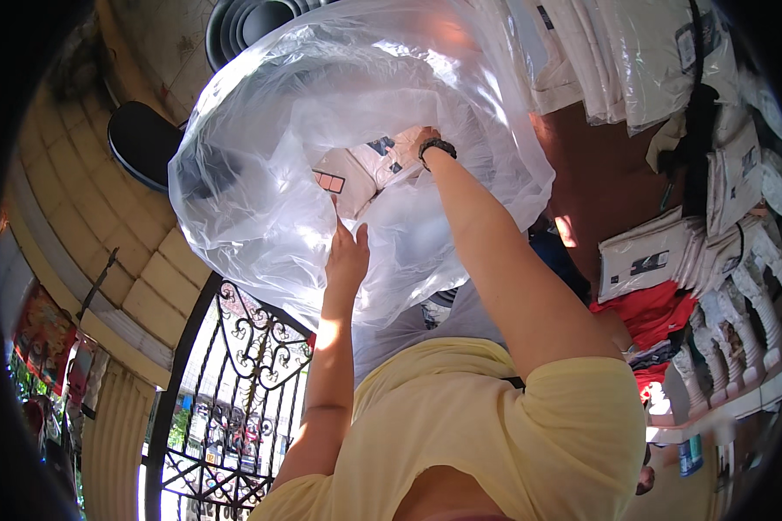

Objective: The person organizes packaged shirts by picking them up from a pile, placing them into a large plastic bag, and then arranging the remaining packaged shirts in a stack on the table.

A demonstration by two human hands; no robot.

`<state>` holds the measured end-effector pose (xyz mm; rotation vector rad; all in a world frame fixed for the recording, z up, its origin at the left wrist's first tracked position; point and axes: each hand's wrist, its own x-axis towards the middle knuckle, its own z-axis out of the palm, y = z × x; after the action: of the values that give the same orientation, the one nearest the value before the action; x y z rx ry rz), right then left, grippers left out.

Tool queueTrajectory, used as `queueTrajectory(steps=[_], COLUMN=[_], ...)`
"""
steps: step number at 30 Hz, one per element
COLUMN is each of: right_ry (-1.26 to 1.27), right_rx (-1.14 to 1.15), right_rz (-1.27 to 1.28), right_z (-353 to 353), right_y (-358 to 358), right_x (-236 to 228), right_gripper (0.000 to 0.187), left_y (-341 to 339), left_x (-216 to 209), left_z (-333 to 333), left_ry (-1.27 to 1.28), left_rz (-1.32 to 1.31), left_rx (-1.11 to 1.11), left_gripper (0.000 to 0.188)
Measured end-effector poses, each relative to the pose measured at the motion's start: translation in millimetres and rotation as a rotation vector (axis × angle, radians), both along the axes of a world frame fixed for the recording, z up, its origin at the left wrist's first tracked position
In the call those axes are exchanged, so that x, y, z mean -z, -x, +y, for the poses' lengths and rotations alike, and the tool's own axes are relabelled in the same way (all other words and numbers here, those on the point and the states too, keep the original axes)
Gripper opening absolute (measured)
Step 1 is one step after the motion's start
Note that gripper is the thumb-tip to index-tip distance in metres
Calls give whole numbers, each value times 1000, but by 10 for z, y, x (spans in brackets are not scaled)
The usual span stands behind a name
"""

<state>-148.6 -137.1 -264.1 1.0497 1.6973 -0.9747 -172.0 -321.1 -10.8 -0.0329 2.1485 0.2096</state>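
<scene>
A large clear plastic bag (226,165) stands wide open in front of me. Folded pale garments in clear packets (356,187) lie inside it, one with a reddish grid label. My right hand (422,143), a dark bracelet at its wrist, reaches into the bag and grips the edge of a packaged garment (391,156); its fingertips are partly hidden. At the near side of the opening is my left hand (347,252), open, its index finger stretched toward the packets and its thumb apart. Whether that finger touches a packet or only the plastic, I cannot tell.
Stacks of packaged garments (643,260) lie at the right by a white balustrade (738,330), with more packets (599,61) at the far right. Red cloth (647,321) lies below them. A black metal gate (243,391) stands at the left. A dark round object (256,22) sits behind the bag.
</scene>
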Motion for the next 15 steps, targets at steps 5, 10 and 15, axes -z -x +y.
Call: queueTrajectory(steps=[5,10,15], right_ry=[-18,46,-24], right_rx=[64,85,101], right_rz=[61,142,418], right_z=[0,-20,-140], right_y=[-62,-93,-242], right_x=[164,85,40], right_gripper=[87,86,67], left_y=[146,68,32], left_x=[29,27,107], left_z=[-26,-68,-227], left_ry=[-433,-154,-173], left_rz=[275,200,157], left_rx=[-165,-48,-69], left_gripper=[73,63,61])
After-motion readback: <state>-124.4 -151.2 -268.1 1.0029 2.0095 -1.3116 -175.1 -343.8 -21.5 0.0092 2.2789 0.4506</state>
